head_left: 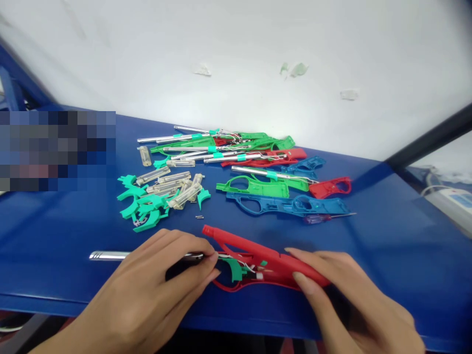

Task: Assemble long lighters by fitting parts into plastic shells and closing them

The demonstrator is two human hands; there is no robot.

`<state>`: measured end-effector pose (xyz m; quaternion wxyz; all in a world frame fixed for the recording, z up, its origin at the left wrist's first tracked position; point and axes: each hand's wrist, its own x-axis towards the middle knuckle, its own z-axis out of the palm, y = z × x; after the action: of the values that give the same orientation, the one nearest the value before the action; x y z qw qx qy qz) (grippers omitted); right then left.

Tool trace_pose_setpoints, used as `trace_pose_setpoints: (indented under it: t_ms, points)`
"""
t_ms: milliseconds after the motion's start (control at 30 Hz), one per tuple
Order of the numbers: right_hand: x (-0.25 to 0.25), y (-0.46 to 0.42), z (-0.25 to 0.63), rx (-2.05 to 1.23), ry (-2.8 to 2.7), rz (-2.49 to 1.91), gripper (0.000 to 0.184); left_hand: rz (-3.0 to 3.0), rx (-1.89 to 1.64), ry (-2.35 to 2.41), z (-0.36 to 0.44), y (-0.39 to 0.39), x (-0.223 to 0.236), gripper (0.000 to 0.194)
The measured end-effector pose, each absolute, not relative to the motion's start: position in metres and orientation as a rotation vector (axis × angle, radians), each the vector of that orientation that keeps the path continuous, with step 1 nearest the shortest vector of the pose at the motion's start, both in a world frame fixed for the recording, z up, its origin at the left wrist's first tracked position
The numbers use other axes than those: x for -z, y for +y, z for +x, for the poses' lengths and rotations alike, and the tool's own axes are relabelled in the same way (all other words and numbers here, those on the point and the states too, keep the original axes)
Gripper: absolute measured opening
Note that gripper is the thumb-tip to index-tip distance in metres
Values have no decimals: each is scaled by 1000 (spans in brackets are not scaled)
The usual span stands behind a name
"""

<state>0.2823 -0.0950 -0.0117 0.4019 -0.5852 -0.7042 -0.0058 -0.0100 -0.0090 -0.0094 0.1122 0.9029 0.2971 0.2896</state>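
My left hand (162, 280) is closed around a long-nosed gas lighter near the table's front edge. Its fingers pinch where the silver metal tube (108, 255) meets the front of the red casing; the exact grip is partly hidden. My right hand (350, 290) grips the rear of the red lighter casing (265, 250) between thumb and fingers. The upper casing half is tilted up at the front, apart from the lower half. In the gap show a green trigger (236, 269), white wires and a small white part (259, 276).
Green triggers (147, 201) and clear fuel tanks (184, 189) lie in a pile behind my left hand. Further back are metal tubes (191, 149), green casing halves (258, 187), blue halves (287, 205), a screwdriver (317, 219) and small screws (199, 217). A white wall borders the blue table.
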Motion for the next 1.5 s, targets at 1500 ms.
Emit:
trace_pose_setpoints:
  t_ms: [1500]
  points:
    - [17,-91,282,115,-1853,-1492,42,2678,-997,843,-7,-11,12,21]
